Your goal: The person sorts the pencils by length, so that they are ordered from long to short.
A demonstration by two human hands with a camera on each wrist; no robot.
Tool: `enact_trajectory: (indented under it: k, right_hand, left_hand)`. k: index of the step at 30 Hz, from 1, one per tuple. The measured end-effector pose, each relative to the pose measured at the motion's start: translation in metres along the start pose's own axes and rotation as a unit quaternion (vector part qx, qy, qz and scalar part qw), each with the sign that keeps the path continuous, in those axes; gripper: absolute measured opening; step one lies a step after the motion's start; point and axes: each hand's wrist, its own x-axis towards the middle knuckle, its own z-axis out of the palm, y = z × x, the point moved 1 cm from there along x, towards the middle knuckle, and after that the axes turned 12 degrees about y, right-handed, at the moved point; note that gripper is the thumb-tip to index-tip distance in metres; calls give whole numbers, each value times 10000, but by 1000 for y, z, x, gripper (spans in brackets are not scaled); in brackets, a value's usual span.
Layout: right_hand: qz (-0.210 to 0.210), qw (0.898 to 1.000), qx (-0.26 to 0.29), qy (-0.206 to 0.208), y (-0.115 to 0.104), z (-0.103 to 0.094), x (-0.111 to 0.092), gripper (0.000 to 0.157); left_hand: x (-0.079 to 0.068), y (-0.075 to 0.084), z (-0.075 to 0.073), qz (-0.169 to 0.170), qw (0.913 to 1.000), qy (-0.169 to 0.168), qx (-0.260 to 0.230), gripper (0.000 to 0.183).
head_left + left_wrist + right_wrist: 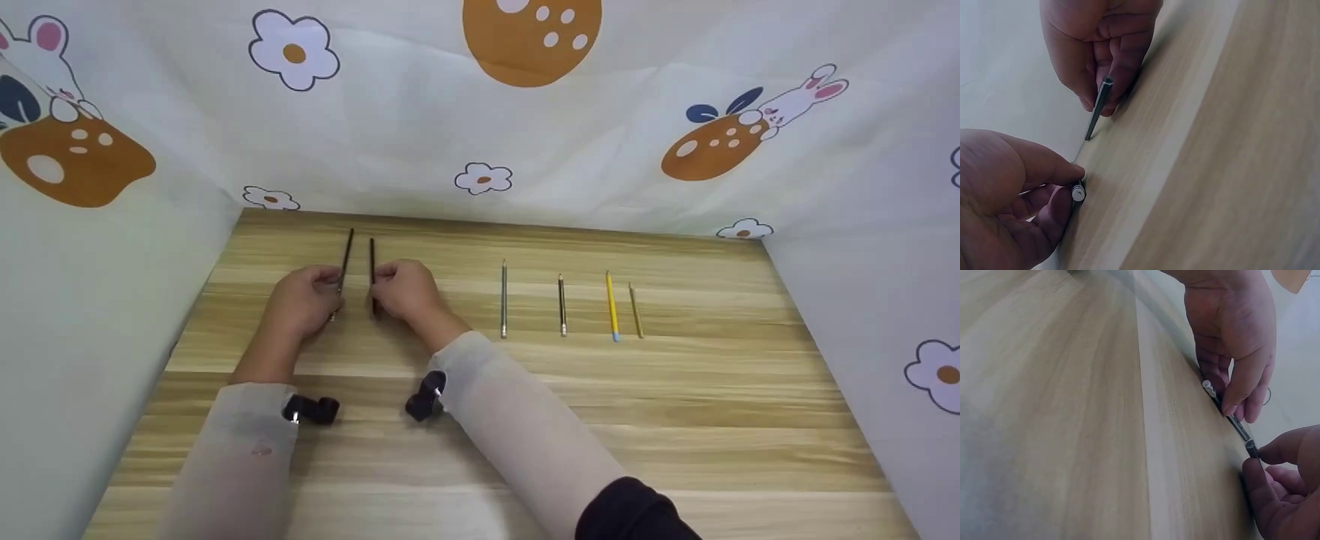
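With curled fingers, the left hand (306, 301) is pinching 1 pencil (347, 255), the right hand (407, 289) another pencil (373, 259). Both are probably handling light and stiff, balancing best mid-shaft between fingertips.

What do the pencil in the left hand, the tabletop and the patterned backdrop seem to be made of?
Pencil in the left hand: dark-painted wood, probably, given its silvery, metal-looking band and whitish, perhaps rubber tip.
Tabletop: wood or smooth wood-look laminate, judging by its streaky grain.
Patterned backdrop: thin fabric or plastic sheeting, fairly matte, as its soft creases suggest.
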Motion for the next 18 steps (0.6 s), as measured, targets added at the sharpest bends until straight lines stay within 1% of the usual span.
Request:
enact_trajectory:
  k: [10, 18]
  right_hand:
    - [-101, 9996, -278, 31, -1, 0, -1, 32]
    - [-295, 9988, -392, -39, -1, 0, -2, 33]
  left_hand:
    - [-1, 3, 0, -115, 9999, -27, -18, 57]
    - [0, 1, 1, -37, 10000, 15, 31, 57]
